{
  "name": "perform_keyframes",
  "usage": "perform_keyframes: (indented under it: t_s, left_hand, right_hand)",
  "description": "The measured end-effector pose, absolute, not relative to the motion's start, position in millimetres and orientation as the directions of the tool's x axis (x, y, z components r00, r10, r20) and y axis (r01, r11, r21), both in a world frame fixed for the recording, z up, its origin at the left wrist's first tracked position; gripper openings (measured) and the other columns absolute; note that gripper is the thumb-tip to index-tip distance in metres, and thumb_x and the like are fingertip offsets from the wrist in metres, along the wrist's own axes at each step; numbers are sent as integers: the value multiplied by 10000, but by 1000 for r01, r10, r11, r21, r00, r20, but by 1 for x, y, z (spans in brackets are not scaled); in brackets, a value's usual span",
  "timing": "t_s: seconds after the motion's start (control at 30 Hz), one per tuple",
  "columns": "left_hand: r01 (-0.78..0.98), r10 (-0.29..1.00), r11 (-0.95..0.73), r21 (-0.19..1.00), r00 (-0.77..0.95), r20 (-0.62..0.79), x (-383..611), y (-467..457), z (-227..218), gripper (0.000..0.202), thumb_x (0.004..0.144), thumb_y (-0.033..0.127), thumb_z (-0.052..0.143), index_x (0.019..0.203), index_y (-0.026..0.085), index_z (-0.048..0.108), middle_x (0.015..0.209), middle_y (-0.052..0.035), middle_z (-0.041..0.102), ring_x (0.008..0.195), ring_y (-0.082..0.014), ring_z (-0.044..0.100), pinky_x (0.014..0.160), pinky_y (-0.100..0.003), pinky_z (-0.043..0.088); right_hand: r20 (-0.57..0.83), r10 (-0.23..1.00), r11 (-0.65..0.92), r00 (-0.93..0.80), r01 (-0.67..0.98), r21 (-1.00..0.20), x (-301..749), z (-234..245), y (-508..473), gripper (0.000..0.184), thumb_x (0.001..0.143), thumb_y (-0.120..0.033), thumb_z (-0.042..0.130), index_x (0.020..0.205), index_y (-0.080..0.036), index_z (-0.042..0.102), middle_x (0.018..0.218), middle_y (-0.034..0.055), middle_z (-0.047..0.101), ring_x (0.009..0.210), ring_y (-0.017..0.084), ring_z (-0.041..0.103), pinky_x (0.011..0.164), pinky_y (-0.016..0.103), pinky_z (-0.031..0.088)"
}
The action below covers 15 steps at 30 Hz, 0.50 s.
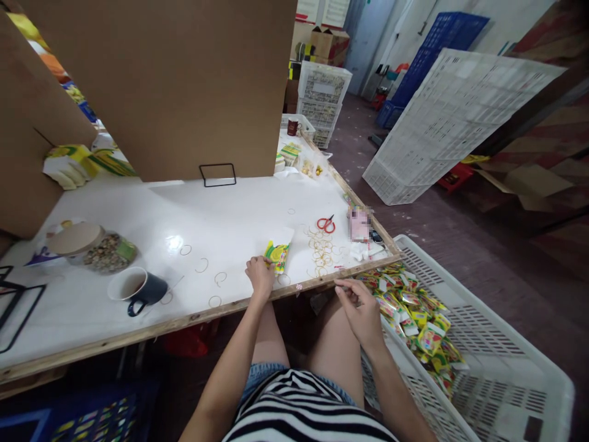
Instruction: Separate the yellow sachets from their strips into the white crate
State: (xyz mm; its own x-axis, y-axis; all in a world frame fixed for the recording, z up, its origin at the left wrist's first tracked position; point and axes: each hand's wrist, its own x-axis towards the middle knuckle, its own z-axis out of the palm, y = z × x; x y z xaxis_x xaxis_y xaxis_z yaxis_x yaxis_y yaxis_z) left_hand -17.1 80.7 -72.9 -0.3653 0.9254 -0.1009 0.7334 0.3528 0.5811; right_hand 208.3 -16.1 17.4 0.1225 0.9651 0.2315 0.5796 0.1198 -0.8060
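Note:
My left hand (259,274) rests on the white table (221,215) near its front edge, fingers closed on the end of a yellow and green packet (277,253). My right hand (361,310) hovers below the table's front edge, over my knee, fingers curled; whether it holds anything I cannot make out. Just right of it a white plastic crate (501,374) holds several more yellow and green packets (414,310). Loose rubber bands (321,248) lie scattered on the table right of the held packet.
Red-handled scissors (326,224) lie by the rubber bands. A dark mug (138,288) and a lidded jar (94,247) stand at the left. A cardboard wall (175,86) stands behind the table. White crates (442,123) lean on the floor at the right.

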Motion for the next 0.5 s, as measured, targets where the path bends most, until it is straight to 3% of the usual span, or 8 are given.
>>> perform_keyframes:
  t_s: [0.13, 0.5]
  left_hand:
    - [712, 915, 374, 594, -389, -109, -17, 80, -76, 327, 782, 246, 621, 1083, 149, 536, 1122, -125, 611, 1106, -304, 511, 902, -413, 382]
    - [681, 904, 387, 622, -412, -112, -22, 82, -75, 342, 723, 238, 688, 1015, 147, 537, 1051, -125, 610, 1073, -319, 520, 879, -430, 386]
  right_hand:
    - [187, 979, 116, 77, 548, -828, 199, 13, -21, 228, 892, -340, 548, 1003, -195, 685, 962, 77, 662, 799, 190, 592, 687, 317, 484]
    - [168, 985, 122, 30, 567, -815, 193, 13, -21, 239, 895, -351, 529, 979, -198, 692, 939, 69, 692, 772, 183, 621, 678, 300, 484]
